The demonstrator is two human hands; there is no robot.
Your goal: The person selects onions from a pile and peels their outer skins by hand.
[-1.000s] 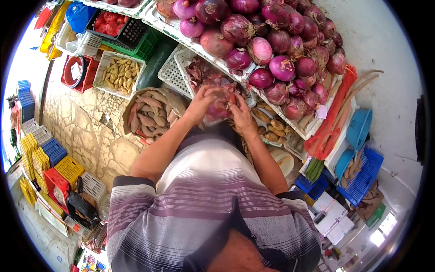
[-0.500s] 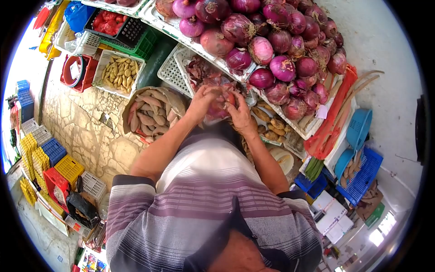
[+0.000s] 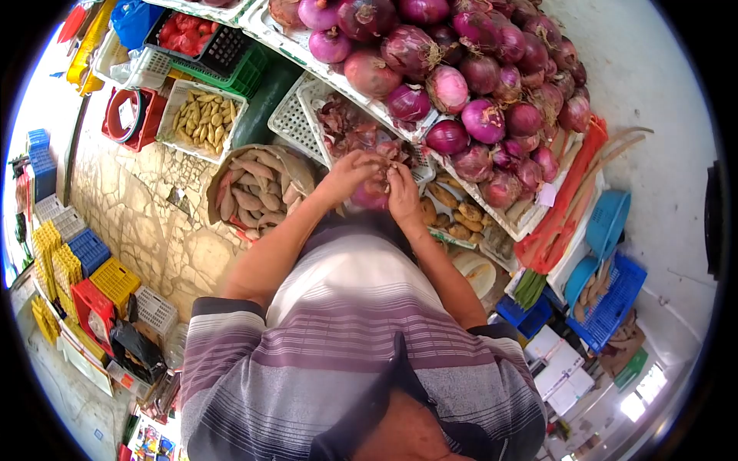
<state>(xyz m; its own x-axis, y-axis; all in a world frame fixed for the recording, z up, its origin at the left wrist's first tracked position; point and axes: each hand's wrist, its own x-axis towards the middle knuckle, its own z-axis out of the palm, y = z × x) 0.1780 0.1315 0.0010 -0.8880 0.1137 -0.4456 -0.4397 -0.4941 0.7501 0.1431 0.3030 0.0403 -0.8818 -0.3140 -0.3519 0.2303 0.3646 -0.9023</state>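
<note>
Between my two hands is a reddish-purple onion [image 3: 370, 194], close to my body and partly covered by my fingers. My left hand [image 3: 354, 174] is curled over its upper left side. On its right side my right hand [image 3: 401, 192] is closed, with fingertips pinched near the top. Just beyond the hands, a white crate [image 3: 310, 95] holds loose dark red onion skins [image 3: 346, 127]. Above and to the right, a large heap of red onions [image 3: 480, 73] fills a white tray.
A sack of sweet potatoes [image 3: 250, 192] stands left of my forearm. Behind it is a crate of small yellow tubers [image 3: 206, 119]. Potatoes [image 3: 465, 219] lie right of my hands. Red netting [image 3: 565, 203] and blue baskets [image 3: 609, 219] are farther right.
My hands have closed in nearer each other over the onion, covering more of its top. The right fingers have risen and straightened. The view has shifted slightly.
</note>
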